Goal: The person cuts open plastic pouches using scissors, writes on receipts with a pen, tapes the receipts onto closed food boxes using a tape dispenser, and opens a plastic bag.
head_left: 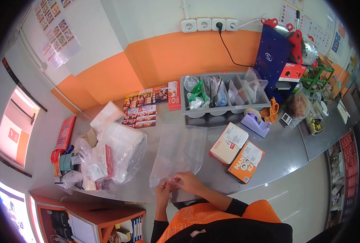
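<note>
A clear plastic bag [179, 148] lies flat on the metal counter in front of me. Its near edge is pinched between the fingers of my left hand [163, 192] and my right hand [189, 182], which meet close together at the counter's front. Both hands are closed, though the fingertips are small and partly hidden. To the right of the bag sit two food boxes: a cream one [219, 149] and an orange and black one [241, 172], each with a white paper slip on top.
Plastic-wrapped packs [125, 148] crowd the left of the counter [283, 158]. A grey divided tray [224, 108] of supplies stands at the back, with printed leaflets [141, 109] beside it. A purple tape dispenser [256, 125] and a blue machine [269, 60] are on the right.
</note>
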A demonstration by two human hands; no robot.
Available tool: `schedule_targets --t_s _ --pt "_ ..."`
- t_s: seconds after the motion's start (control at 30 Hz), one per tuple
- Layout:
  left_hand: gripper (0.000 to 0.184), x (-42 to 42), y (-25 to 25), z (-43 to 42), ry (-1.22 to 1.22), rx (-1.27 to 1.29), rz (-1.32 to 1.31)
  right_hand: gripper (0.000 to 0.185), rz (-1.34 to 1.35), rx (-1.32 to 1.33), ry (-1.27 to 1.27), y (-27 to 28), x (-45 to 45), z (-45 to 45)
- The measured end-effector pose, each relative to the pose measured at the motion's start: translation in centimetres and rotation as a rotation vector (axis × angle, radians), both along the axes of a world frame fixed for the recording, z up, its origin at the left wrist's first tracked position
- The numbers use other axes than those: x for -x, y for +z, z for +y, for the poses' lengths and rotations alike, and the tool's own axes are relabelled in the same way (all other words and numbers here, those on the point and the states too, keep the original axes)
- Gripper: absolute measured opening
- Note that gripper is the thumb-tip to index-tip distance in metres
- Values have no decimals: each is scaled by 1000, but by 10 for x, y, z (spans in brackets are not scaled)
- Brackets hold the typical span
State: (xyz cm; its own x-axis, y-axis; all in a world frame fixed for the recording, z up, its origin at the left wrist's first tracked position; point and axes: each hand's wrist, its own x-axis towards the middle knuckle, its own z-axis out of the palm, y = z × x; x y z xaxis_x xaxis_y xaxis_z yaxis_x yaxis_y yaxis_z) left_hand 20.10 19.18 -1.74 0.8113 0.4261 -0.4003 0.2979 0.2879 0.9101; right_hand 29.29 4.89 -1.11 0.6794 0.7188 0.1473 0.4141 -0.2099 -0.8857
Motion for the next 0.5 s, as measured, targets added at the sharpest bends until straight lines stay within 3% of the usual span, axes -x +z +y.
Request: schedule_targets --t_s 0.03,0.13,0.23,0.3,0.43,0.5 --pt "19 -1 2 -2 2 -5 -20 26 84 -16 -27 -5 0 0" --pt "21 -1 3 -5 0 -53 -46 23 -120 8 -73 -8 -1 -5" --pt "23 3 3 5 -45 -129 -6 20 -227 -99 -124 30 7 -8" --pt "23 4 4 9 -94 -130 8 18 -28 -158 -97 34 11 -5" --pt "21 4 1 2 -10 262 -47 15 229 -186 -50 17 13 -2" --pt "25 5 -2 -1 53 345 14 14 129 -99 -72 9 11 -4"
